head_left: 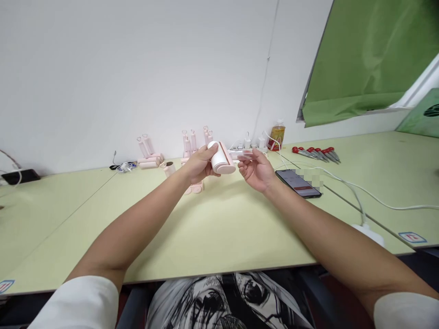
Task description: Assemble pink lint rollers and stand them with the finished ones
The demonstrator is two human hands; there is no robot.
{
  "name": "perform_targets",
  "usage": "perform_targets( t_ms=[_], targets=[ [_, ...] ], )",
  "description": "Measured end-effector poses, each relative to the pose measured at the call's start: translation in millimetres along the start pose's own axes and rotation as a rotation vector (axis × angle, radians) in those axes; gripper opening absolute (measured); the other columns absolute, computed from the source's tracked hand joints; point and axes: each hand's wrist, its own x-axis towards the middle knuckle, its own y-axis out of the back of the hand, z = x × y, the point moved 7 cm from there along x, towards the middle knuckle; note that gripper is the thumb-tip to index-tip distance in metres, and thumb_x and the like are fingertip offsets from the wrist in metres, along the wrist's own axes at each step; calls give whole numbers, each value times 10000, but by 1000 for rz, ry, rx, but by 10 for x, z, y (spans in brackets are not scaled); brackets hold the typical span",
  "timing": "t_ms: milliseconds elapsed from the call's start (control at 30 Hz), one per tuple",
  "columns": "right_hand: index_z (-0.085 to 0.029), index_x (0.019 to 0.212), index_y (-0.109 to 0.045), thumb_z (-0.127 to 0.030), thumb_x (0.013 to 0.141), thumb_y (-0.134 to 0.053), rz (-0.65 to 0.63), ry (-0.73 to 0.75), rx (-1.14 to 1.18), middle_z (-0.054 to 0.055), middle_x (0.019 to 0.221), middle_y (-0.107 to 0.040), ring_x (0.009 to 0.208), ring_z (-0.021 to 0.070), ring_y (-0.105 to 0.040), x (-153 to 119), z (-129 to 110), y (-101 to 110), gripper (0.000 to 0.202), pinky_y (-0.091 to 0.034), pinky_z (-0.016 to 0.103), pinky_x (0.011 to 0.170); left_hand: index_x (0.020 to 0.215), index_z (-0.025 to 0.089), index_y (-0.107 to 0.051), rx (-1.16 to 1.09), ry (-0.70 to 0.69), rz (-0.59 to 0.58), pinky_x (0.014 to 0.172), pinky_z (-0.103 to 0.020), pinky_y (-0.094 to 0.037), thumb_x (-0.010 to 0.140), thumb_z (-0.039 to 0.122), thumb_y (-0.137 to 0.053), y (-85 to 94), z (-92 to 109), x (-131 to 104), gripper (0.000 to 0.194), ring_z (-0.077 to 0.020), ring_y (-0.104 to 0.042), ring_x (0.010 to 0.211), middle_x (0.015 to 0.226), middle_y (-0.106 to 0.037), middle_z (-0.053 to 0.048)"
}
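Observation:
Above the table, my left hand (pixel 202 163) grips a lint roller (pixel 219 160), a white roll set against a pink casing. Its rounded pink end faces me and tilts down to the right. Just to the right is my right hand (pixel 257 171), palm turned up, fingers pinched on a thin, see-through pinkish piece (pixel 246 156). That piece is blurred, and whether it touches the roller I cannot tell. Behind my left wrist stands an open pink cylinder (pixel 168 168). Small flat pink parts (pixel 196 188) lie below my left hand.
Pink handles with loops (pixel 146 145) stand along the wall, several more behind my hands. A phone (pixel 300 183), white cable (pixel 346 183), drink bottle (pixel 276 135) and red-handled screwdrivers (pixel 317 153) are on the right. Bundled cables (pixel 125 167) lie at the back left.

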Motion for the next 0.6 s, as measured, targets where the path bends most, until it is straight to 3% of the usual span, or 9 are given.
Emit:
perform_targets(
  t_ms=[100, 167, 267, 300, 367, 433, 500, 600],
  targets=[
    [-158, 767, -590, -308, 896, -536, 64, 29, 66, 5, 559, -654, 470, 93, -615, 29, -62, 47, 204, -548, 168, 462, 1136, 159, -521, 88, -20, -1, 603, -306, -533, 869, 638, -417, 32, -59, 367, 558, -211, -651, 773, 890, -657, -101],
    [-157, 743, -581, -275, 899, -523, 125, 87, 111, 0, 539, -643, 454, 85, -604, 58, -136, 108, 205, -553, 165, 474, 1200, 175, -494, 213, -78, 70, 716, -344, -531, 896, 633, -329, 148, -146, 578, 574, -237, -646, 914, 1031, -654, -124],
    [-150, 734, -579, -244, 893, -499, 180, 141, 141, 1, 522, -629, 440, 87, -594, 107, -226, 195, 200, -556, 177, 473, 1181, 185, -521, 771, -95, 254, 914, -417, -448, 845, 463, -535, 340, -361, 743, 436, -296, -562, 1120, 1203, -605, -143],
    [-148, 734, -579, -233, 887, -492, 189, 153, 143, 6, 524, -631, 441, 90, -595, 122, -247, 220, 196, -556, 183, 472, 1141, 183, -548, 965, -69, 247, 968, -453, -400, 755, 395, -653, 345, -464, 771, 452, -339, -514, 1182, 1218, -598, -152],
    [-145, 736, -579, -213, 871, -485, 202, 179, 139, 13, 533, -637, 442, 94, -595, 145, -279, 263, 178, -557, 195, 472, 1034, 158, -597, 1095, -22, 223, 1005, -503, -339, 572, 227, -781, 328, -652, 791, 502, -410, -486, 1197, 1156, -625, -180],
    [-146, 734, -576, -197, 847, -486, 211, 200, 130, 11, 531, -636, 435, 96, -588, 159, -297, 297, 153, -557, 204, 469, 984, 143, -611, 1100, 5, 199, 987, -512, -349, 513, 151, -792, 270, -760, 781, 504, -431, -526, 1142, 1074, -653, -190],
    [-151, 732, -572, -186, 820, -488, 216, 213, 114, 6, 526, -629, 424, 95, -577, 163, -308, 314, 127, -549, 204, 456, 1040, 145, -595, 1105, -4, 192, 949, -487, -392, 575, 200, -776, 195, -754, 741, 502, -409, -564, 1103, 1078, -653, -187],
    [-164, 741, -568, -186, 774, -500, 204, 242, 69, -4, 529, -621, 408, 95, -559, 144, -324, 295, 79, -533, 202, 420, 1181, 170, -523, 828, -39, 253, 865, -434, -464, 714, 326, -712, 175, -616, 567, 528, -339, -607, 1052, 1141, -638, -166]
  ],
)
